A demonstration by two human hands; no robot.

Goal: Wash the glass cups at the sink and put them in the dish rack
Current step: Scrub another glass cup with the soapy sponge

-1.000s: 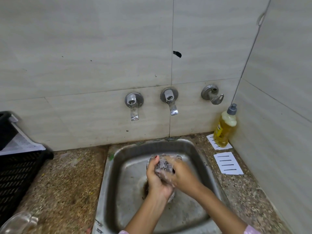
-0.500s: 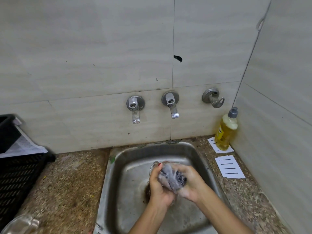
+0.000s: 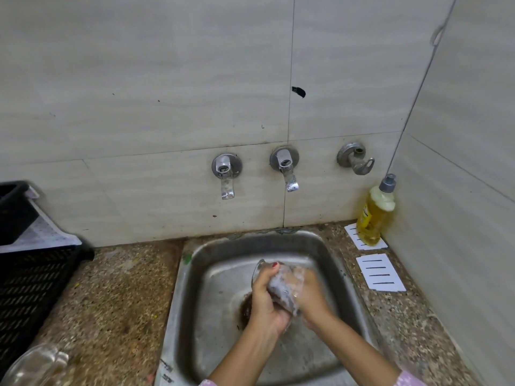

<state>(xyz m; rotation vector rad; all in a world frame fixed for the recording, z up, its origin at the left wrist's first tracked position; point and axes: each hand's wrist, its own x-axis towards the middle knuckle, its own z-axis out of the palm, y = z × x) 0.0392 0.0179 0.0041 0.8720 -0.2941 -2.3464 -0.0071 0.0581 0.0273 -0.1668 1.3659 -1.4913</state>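
Over the steel sink (image 3: 195, 274) both hands work on one soapy glass cup (image 3: 281, 285). My left hand (image 3: 266, 299) grips the cup from the left, thumb up at its rim. My right hand (image 3: 312, 296) wraps the cup from the right, fingers covered in suds; whether it also holds a sponge I cannot tell. Much of the glass is hidden by fingers and foam. A second glass cup (image 3: 36, 363) lies on the counter at the bottom left. The black slatted dish rack (image 3: 33, 288) stands at the far left.
Two wall taps (image 3: 225, 174) (image 3: 287, 168) and a third fitting (image 3: 355, 160) sit above the sink; no water runs. A yellow dish-soap bottle (image 3: 376, 213) stands at the right corner on a white pad, another white pad (image 3: 380, 271) nearer. Speckled stone counter (image 3: 117, 302) lies between sink and rack.
The hands have kept rubbing and turning the soapy cup over the drain, shifting slightly. The view tilted down a little.
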